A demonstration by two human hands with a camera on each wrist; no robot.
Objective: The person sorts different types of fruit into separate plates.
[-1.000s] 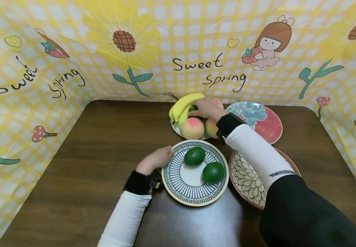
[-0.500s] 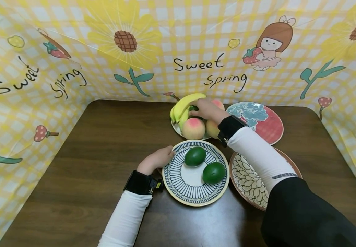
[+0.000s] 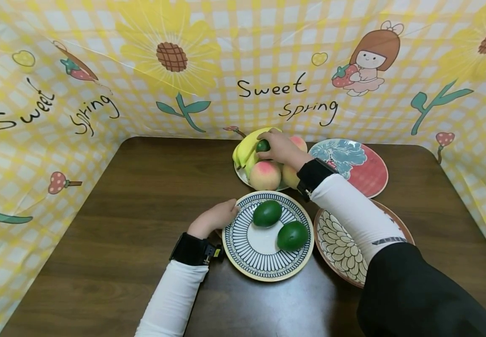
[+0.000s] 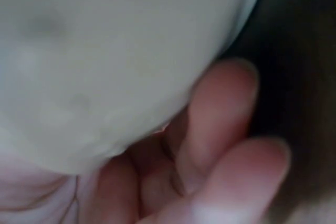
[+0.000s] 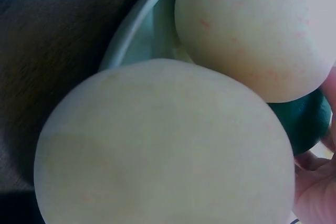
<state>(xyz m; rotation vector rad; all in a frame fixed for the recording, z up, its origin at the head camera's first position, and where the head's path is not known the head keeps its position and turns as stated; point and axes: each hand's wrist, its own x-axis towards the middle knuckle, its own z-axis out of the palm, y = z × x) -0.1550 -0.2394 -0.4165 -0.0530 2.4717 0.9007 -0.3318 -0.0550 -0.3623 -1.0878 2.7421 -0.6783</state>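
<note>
My left hand (image 3: 215, 217) grips the left rim of a blue-and-white patterned plate (image 3: 239, 257); in the left wrist view its fingers (image 4: 226, 103) curl beneath the plate's pale underside (image 4: 115, 51). Two dark green avocados (image 3: 267, 213) lie on this plate. Farther back, my right hand (image 3: 283, 147) holds a third avocado (image 3: 263, 145) between thumb and fingers, over a fruit plate (image 3: 241, 177) with bananas (image 3: 247, 147) and peaches (image 3: 265, 175). In the right wrist view, two peaches (image 5: 163, 145) partly cover the held avocado (image 5: 304, 121), and only part of the hand shows at the right edge.
A red-and-blue plate (image 3: 365, 171) lies at the back right, beside the fruit plate. Nearer, a brown-rimmed plate with a petal pattern (image 3: 340, 243) is partly under my right forearm. A yellow checked cloth (image 3: 209, 112) walls the brown table (image 3: 142, 196) at the back and sides.
The right hand has lifted the avocado slightly among the fruit, so more of it shows now. The left hand and the patterned plate keep their place.
</note>
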